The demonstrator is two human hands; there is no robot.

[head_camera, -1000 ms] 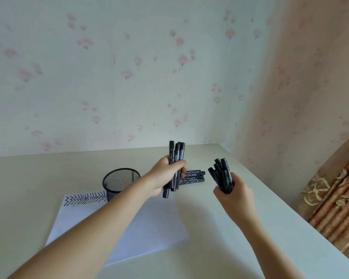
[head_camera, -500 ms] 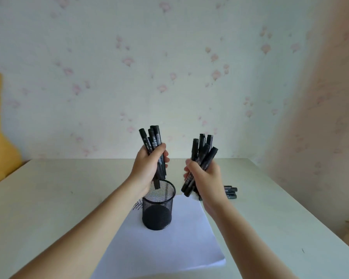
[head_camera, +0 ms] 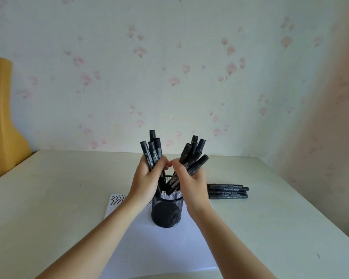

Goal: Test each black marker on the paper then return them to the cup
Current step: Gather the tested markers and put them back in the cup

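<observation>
You are gripping marker bunch in left hand, second bunch in right hand, lower ends entering cup on paper. Zigzag marks left of cup suggest testing done. Few markers lying right of cup, not yet returned.

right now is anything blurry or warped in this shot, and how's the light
Head view: soft, even daylight, no glare; the table edges bow from the wide lens; hands and the mesh cup look sharp; print on the lying markers is too small to read.
</observation>
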